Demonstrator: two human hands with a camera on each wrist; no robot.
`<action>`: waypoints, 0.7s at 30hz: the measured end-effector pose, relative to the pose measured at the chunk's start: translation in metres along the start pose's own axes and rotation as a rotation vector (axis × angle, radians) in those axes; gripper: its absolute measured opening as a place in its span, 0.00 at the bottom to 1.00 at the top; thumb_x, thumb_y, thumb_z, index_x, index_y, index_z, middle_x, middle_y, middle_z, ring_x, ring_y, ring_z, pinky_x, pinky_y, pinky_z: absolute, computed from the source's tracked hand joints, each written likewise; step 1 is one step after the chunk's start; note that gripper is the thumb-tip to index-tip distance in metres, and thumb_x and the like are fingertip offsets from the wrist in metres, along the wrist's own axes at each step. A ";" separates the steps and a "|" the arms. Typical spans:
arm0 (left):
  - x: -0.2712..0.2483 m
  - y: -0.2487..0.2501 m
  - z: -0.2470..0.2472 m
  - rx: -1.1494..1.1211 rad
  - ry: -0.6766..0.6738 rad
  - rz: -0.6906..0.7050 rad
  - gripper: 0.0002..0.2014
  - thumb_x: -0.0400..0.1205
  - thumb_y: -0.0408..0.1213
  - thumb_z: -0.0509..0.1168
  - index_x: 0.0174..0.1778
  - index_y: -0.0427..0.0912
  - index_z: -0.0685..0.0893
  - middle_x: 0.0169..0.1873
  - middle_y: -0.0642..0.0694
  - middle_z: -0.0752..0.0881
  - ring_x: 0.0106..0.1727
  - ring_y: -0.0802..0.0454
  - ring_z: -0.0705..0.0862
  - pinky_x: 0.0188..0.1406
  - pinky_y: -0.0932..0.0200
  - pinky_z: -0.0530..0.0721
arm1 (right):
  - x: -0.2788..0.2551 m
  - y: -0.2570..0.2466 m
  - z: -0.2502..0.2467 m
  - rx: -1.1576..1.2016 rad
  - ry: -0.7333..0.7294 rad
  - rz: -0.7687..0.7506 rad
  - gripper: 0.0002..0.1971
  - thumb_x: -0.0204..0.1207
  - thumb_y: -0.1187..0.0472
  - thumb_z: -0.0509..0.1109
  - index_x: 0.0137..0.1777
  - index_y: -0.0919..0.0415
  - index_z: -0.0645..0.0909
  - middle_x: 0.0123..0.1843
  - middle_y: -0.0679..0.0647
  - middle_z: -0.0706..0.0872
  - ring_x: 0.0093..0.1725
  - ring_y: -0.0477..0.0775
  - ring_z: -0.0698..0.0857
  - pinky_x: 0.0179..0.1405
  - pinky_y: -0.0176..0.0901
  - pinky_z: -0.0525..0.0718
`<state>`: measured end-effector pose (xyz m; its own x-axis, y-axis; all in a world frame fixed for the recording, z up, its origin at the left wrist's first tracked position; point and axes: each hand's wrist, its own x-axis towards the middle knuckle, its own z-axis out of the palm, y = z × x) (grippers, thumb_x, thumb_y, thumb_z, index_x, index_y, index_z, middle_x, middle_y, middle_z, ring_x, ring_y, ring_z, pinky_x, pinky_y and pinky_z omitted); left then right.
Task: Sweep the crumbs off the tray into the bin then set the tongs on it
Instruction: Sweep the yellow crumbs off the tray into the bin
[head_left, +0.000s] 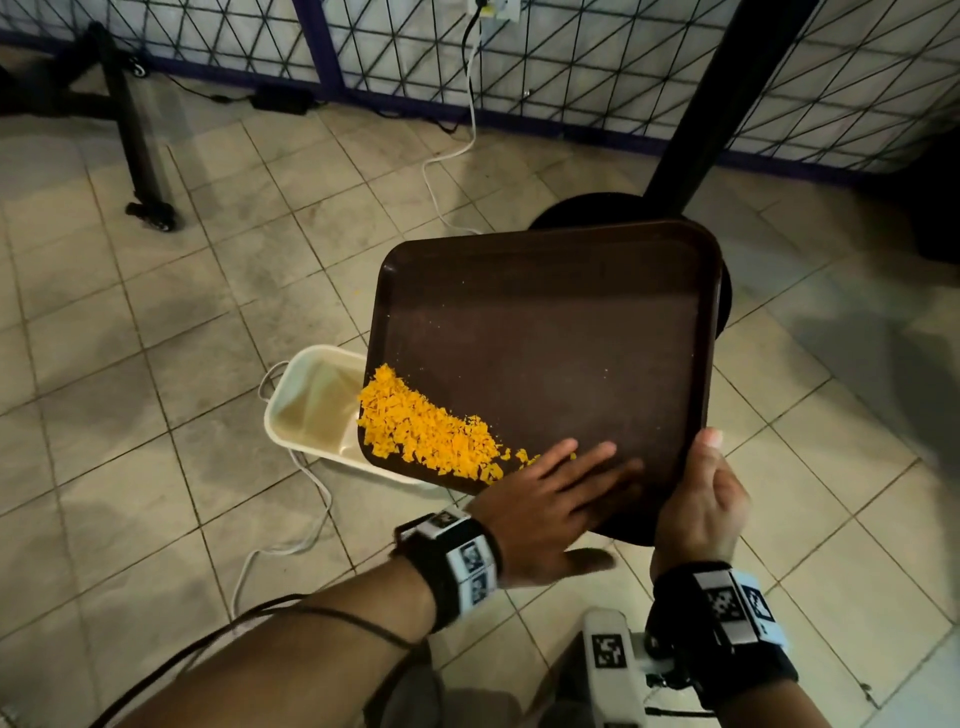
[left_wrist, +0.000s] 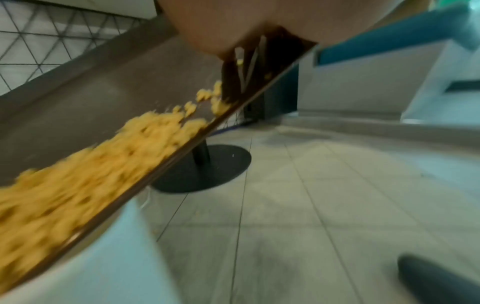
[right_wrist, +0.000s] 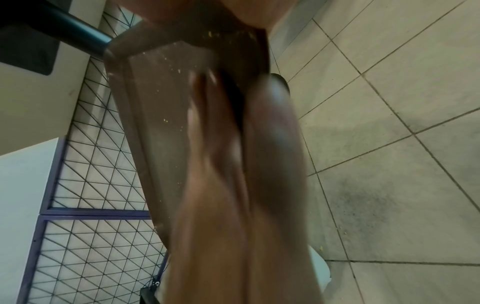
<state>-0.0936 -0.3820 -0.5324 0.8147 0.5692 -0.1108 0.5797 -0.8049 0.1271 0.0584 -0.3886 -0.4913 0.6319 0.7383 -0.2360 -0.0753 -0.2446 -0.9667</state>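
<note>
The camera on my head looks steeply down at the floor (head_left: 156, 415), taking in the whole tray (head_left: 545, 322), the crumbs (head_left: 421, 426) at its near left corner, and the bin (head_left: 317, 400) beneath. My left wrist camera sits very close under my left hand (left_wrist: 221, 26), looking along the tilted tray (left_wrist: 91, 92) across blurred crumbs (left_wrist: 91, 174) toward the tiles. My right wrist camera looks from close along my right hand (right_wrist: 233, 185) up the tray (right_wrist: 155, 113) toward the far fence (right_wrist: 103, 236). All three views share the tray and the tiled floor.
</note>
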 end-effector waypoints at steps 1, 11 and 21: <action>-0.014 -0.007 0.008 0.017 -0.034 0.012 0.36 0.87 0.63 0.47 0.86 0.43 0.56 0.85 0.44 0.45 0.86 0.41 0.49 0.84 0.40 0.52 | -0.001 0.000 0.000 -0.004 -0.006 -0.008 0.24 0.87 0.43 0.56 0.35 0.55 0.80 0.32 0.49 0.84 0.31 0.45 0.83 0.34 0.40 0.81; 0.024 -0.049 -0.035 -0.151 0.160 -0.329 0.34 0.88 0.59 0.44 0.87 0.44 0.50 0.87 0.47 0.46 0.87 0.46 0.45 0.84 0.43 0.50 | 0.001 0.006 -0.002 -0.054 0.010 -0.019 0.24 0.87 0.43 0.55 0.40 0.58 0.82 0.37 0.53 0.85 0.35 0.47 0.83 0.32 0.36 0.83; -0.022 -0.063 0.012 -0.304 0.020 -0.639 0.35 0.87 0.62 0.38 0.86 0.50 0.37 0.85 0.52 0.33 0.85 0.53 0.34 0.85 0.45 0.45 | -0.002 0.005 -0.005 -0.137 0.018 -0.026 0.24 0.87 0.42 0.53 0.39 0.57 0.80 0.37 0.51 0.82 0.37 0.50 0.81 0.38 0.41 0.80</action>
<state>-0.1488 -0.3459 -0.5501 0.3121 0.9198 -0.2379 0.9211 -0.2315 0.3131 0.0600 -0.3946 -0.4955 0.6460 0.7345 -0.2077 0.0465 -0.3094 -0.9498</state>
